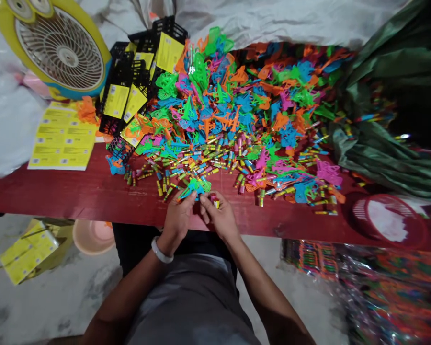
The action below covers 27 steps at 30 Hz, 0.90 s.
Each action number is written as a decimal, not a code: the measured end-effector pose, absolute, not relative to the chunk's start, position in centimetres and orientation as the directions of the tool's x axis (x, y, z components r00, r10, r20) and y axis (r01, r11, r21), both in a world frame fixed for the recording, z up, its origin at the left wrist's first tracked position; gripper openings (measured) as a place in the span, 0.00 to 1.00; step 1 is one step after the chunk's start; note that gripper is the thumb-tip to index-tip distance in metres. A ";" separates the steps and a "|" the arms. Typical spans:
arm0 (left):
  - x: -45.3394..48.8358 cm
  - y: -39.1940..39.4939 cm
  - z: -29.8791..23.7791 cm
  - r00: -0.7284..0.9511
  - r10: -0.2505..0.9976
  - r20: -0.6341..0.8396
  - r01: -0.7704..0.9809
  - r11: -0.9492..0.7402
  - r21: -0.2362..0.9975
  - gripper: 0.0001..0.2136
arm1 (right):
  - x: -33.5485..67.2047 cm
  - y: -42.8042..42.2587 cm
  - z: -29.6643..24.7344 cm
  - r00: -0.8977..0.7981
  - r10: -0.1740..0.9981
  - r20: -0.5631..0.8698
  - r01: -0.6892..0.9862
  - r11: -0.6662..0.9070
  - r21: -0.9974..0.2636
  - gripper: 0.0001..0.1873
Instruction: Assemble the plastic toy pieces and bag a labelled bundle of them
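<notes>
Left hand (177, 218), fingers pinched shut on a green-blue net piece (195, 186). Piece sits at the fingertips, flat on or just above the table (75, 194), close to its near edge. Can't tell if it's lifted.

Right hand (220, 218) closed round a small tube (214, 200), pink and yellow, held between thumb and forefinger. Only the tube's tip shows, so its long axis is unclear.

Key relation: tube lies just right of the net piece and slightly nearer the person, almost touching. The net piece runs roughly left-right, its wide end toward the far side. Fingertips of both hands nearly meet, and each hand is nearest its own item. White bangle (160, 252) on the left wrist.

Further out: loose tubes (201, 163) scattered across the table middle, just beyond the hands. Behind them a big pile (244, 100) of coloured plastic pieces reaches the far edge. Black crates (129, 81) with yellow cards at far left, label sheet (62, 139) on the left end, yellow fan (57, 48) at the far-left corner. Green sack (388, 143) over the right end, red sieve (386, 220) at the near-right corner. Pink bowl (93, 235) on the floor under the near edge.
</notes>
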<state>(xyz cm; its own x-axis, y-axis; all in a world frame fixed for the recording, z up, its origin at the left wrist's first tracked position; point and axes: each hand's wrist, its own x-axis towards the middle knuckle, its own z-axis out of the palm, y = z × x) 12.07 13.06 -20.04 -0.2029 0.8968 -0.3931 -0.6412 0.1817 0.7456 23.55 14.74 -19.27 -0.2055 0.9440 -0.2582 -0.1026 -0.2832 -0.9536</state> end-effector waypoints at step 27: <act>9.4 11.5 -21.2 -0.283 0.899 -0.333 -0.519 0.149 0.842 0.11 | 24.0 15.0 -20.9 -0.367 0.928 -0.069 0.205 0.009 -0.979 0.18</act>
<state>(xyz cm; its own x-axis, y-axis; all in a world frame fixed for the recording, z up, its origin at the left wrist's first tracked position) 9.36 11.53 -21.18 -0.2830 0.8993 -0.3334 -0.5187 0.1490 0.8419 24.05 14.97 -20.89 -0.3666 0.9278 -0.0685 0.2045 0.0085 -0.9788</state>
